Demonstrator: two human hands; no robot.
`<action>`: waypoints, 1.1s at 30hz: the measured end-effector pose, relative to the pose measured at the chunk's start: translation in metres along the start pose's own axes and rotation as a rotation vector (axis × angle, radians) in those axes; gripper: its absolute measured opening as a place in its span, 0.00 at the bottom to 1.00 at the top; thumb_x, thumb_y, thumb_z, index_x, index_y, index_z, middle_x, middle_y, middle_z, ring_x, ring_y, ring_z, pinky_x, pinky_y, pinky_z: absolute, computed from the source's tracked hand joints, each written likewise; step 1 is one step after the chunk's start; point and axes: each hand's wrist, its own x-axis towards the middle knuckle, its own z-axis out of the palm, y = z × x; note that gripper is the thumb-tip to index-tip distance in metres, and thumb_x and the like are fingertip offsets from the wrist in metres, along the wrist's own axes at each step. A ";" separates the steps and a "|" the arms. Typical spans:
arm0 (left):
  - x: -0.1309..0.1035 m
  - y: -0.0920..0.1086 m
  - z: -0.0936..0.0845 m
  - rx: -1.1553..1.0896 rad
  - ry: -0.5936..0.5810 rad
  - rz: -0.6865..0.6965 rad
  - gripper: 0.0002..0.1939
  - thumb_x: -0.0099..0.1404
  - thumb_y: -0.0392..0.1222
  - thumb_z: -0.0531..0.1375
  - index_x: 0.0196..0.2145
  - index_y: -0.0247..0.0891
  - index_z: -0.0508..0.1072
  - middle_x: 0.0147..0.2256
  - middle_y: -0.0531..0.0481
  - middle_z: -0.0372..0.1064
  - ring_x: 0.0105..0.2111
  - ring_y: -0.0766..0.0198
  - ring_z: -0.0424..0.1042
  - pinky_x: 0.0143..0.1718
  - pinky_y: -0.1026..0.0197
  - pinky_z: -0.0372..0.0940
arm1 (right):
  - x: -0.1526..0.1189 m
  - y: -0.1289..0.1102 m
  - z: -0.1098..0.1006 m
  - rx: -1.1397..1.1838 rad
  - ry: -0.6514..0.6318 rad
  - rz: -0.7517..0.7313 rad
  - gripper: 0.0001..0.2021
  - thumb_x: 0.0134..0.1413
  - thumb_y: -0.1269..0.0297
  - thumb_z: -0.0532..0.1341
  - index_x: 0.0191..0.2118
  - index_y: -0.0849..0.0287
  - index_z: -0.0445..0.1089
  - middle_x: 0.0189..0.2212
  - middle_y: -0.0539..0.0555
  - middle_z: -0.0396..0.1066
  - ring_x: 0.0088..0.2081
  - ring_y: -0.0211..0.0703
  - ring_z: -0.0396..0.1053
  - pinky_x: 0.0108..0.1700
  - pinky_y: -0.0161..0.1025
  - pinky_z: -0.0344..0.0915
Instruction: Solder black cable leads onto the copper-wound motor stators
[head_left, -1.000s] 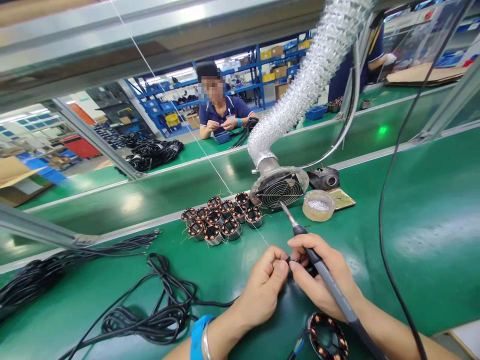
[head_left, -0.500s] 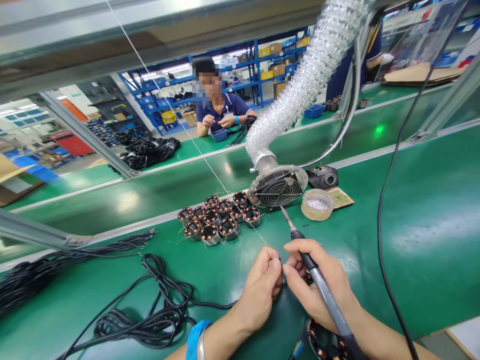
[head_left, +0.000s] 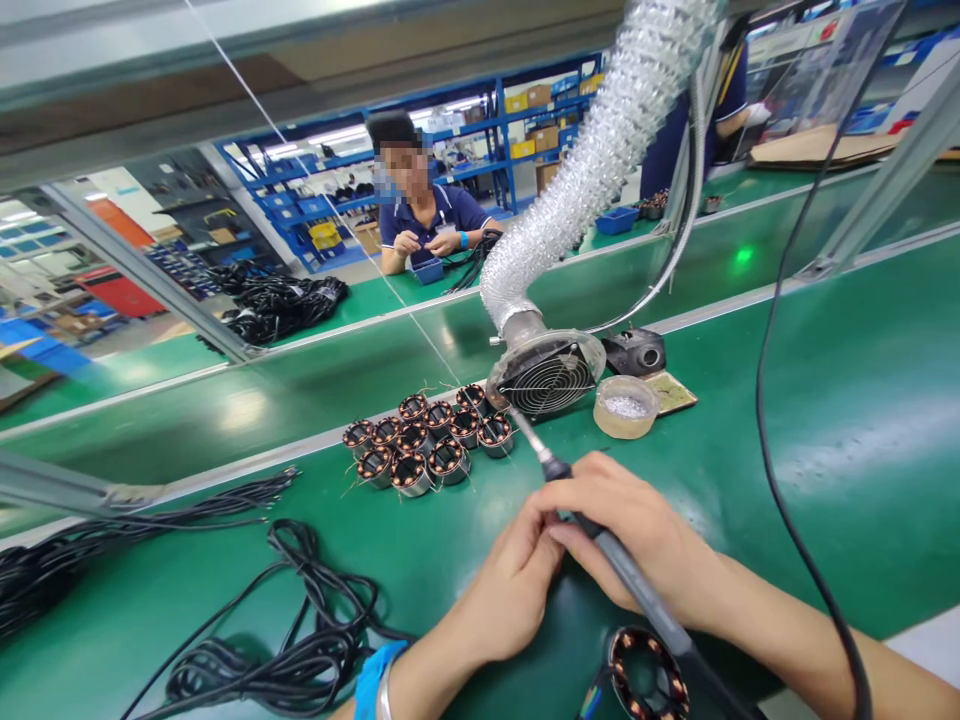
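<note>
Gripping soldering iron (head_left: 600, 535) in right hand (head_left: 637, 530), tip aimed up-left, axis diagonal

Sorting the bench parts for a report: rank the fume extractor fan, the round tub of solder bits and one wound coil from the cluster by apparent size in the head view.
1. fume extractor fan, clearly largest.
2. round tub, about half the fan's width.
3. one wound coil, smallest, though it sits slightly nearer the camera, so the true gap to the tub may be wider.

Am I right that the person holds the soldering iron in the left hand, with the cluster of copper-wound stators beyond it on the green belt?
Not quite: the head view shows the soldering iron in the right hand, not the left. The left hand meets it fingertip to fingertip. The stators do sit beyond on the green belt.
</note>
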 end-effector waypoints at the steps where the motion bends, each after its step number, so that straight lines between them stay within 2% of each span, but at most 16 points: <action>1: -0.001 0.000 0.000 0.037 -0.007 0.019 0.21 0.68 0.60 0.53 0.40 0.38 0.67 0.31 0.51 0.64 0.32 0.63 0.63 0.32 0.63 0.59 | 0.002 0.004 0.001 0.024 -0.057 -0.016 0.14 0.60 0.76 0.55 0.48 0.56 0.67 0.35 0.51 0.73 0.34 0.41 0.65 0.37 0.39 0.66; 2: -0.002 0.002 -0.001 0.075 -0.011 0.038 0.20 0.69 0.59 0.53 0.39 0.38 0.67 0.31 0.50 0.65 0.32 0.63 0.63 0.33 0.62 0.59 | 0.002 0.007 0.002 0.034 -0.087 -0.029 0.14 0.60 0.77 0.54 0.48 0.56 0.68 0.35 0.51 0.73 0.33 0.41 0.64 0.36 0.39 0.65; 4: -0.002 0.007 -0.003 0.163 -0.003 0.068 0.18 0.70 0.57 0.52 0.38 0.38 0.67 0.31 0.51 0.64 0.32 0.63 0.62 0.33 0.62 0.58 | 0.002 0.013 0.002 0.030 -0.049 -0.024 0.13 0.60 0.77 0.54 0.46 0.57 0.68 0.33 0.50 0.73 0.32 0.40 0.64 0.36 0.39 0.65; 6: -0.001 0.012 -0.005 0.240 0.008 0.078 0.17 0.71 0.56 0.51 0.37 0.39 0.65 0.29 0.53 0.63 0.29 0.65 0.59 0.31 0.63 0.56 | -0.001 0.016 0.001 0.023 0.027 0.042 0.12 0.60 0.77 0.55 0.45 0.56 0.67 0.32 0.49 0.71 0.32 0.39 0.66 0.37 0.37 0.65; 8: 0.002 0.014 -0.008 0.239 -0.010 0.054 0.17 0.71 0.56 0.51 0.35 0.39 0.63 0.27 0.56 0.60 0.26 0.68 0.56 0.28 0.65 0.53 | -0.005 0.019 -0.002 0.043 0.044 0.117 0.12 0.60 0.76 0.56 0.46 0.54 0.67 0.32 0.48 0.71 0.34 0.38 0.68 0.38 0.35 0.66; 11: 0.008 0.013 -0.008 0.035 -0.084 -0.025 0.18 0.69 0.58 0.53 0.33 0.40 0.59 0.24 0.60 0.56 0.19 0.72 0.48 0.20 0.67 0.45 | -0.009 0.022 -0.005 0.077 -0.002 0.156 0.13 0.59 0.76 0.58 0.47 0.53 0.67 0.33 0.48 0.72 0.36 0.38 0.70 0.39 0.34 0.68; 14: 0.011 0.012 -0.006 -0.178 -0.142 -0.111 0.21 0.64 0.59 0.58 0.32 0.41 0.56 0.22 0.62 0.57 0.15 0.75 0.43 0.17 0.68 0.38 | -0.012 0.025 -0.005 0.075 0.023 0.167 0.13 0.59 0.76 0.59 0.46 0.53 0.68 0.34 0.49 0.73 0.35 0.38 0.71 0.39 0.34 0.68; 17: 0.012 0.014 -0.004 -0.283 -0.162 -0.191 0.22 0.61 0.59 0.61 0.32 0.41 0.56 0.20 0.63 0.57 0.14 0.77 0.39 0.14 0.68 0.34 | -0.012 0.028 -0.003 0.077 0.039 0.142 0.11 0.59 0.76 0.60 0.45 0.54 0.70 0.33 0.49 0.74 0.34 0.37 0.71 0.37 0.33 0.68; 22: 0.011 0.018 -0.002 -0.348 -0.129 -0.277 0.24 0.58 0.59 0.63 0.33 0.40 0.57 0.18 0.65 0.52 0.14 0.77 0.37 0.14 0.69 0.32 | -0.015 0.027 -0.001 0.081 0.056 0.074 0.12 0.59 0.77 0.60 0.45 0.55 0.69 0.31 0.49 0.72 0.32 0.37 0.69 0.35 0.32 0.67; 27: 0.010 0.020 0.000 -0.400 -0.152 -0.319 0.22 0.58 0.57 0.63 0.31 0.41 0.57 0.15 0.67 0.45 0.14 0.76 0.34 0.14 0.69 0.31 | -0.023 0.024 0.009 0.100 0.152 0.088 0.13 0.58 0.79 0.59 0.45 0.54 0.66 0.32 0.48 0.72 0.33 0.36 0.68 0.37 0.33 0.68; 30: 0.011 0.019 0.003 -0.394 -0.087 -0.291 0.20 0.58 0.55 0.62 0.28 0.41 0.55 0.15 0.67 0.42 0.14 0.76 0.33 0.14 0.69 0.32 | -0.026 0.024 0.011 0.099 0.167 0.136 0.13 0.58 0.78 0.60 0.46 0.54 0.67 0.33 0.48 0.73 0.34 0.36 0.69 0.37 0.33 0.69; 33: 0.013 0.018 0.007 -0.310 0.011 -0.239 0.16 0.57 0.50 0.60 0.27 0.40 0.57 0.15 0.66 0.43 0.14 0.76 0.36 0.15 0.69 0.34 | -0.026 0.021 0.004 0.075 0.196 0.144 0.14 0.60 0.77 0.58 0.49 0.54 0.68 0.36 0.49 0.75 0.35 0.37 0.70 0.38 0.34 0.70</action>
